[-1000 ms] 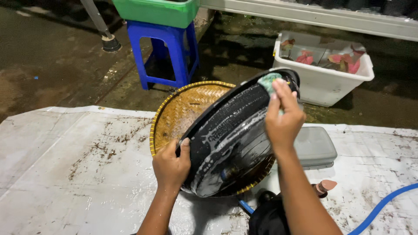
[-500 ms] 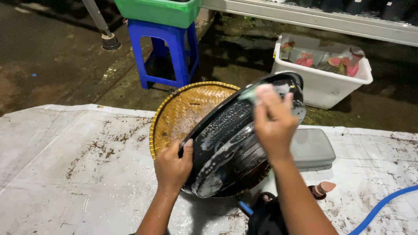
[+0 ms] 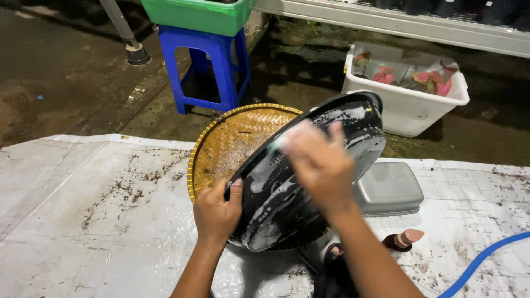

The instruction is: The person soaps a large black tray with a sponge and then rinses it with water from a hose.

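left hand [image 3: 216, 212] grips the soapy black pan [image 3: 309, 176] (tilted over a woven tray [image 3: 234, 143]); right hand [image 3: 320, 165] presses a sponge [image 3: 279, 144] on it.

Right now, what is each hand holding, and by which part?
The left hand grips the soapy black pan by its lower left rim, tilting it up. The blurred right hand presses what looks like a sponge against the pan's inner surface.

The right hand [image 3: 320, 165] is motion-blurred — whatever it presses on the pan [image 3: 309, 176] cannot be told — the pan hides part of the woven tray [image 3: 237, 138], and the hose [image 3: 486, 259] runs off the edge.
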